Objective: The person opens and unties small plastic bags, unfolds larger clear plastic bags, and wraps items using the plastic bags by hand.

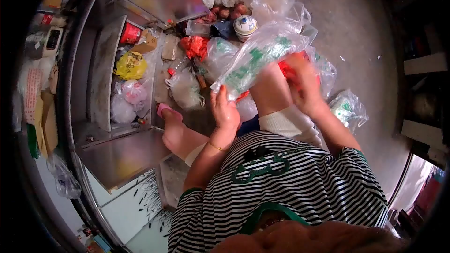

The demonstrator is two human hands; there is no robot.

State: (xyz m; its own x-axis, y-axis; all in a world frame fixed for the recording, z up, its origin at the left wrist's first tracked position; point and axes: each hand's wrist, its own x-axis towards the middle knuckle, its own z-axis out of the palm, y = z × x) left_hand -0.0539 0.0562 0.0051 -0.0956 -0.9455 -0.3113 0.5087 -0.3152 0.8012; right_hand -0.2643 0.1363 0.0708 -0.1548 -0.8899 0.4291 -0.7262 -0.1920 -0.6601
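Observation:
My left hand (226,110) pinches the lower left corner of a clear plastic bag with green print (262,56). The bag stretches up and to the right, above my knee. My right hand (302,82) is smeared by motion beside a red plastic bag (284,69) near my right leg. Its fingers are too blurred to show whether they grip anything. More clear bags lie behind and to the right of the right hand, one of them with green print (348,107).
An open cabinet on the left holds a yellow bag (130,65), a red can (131,33) and pale bags. On the floor ahead are a lidded white jar (245,26), a red bag (194,47), onion-like reddish bulbs (224,13) and a clear bag (185,88).

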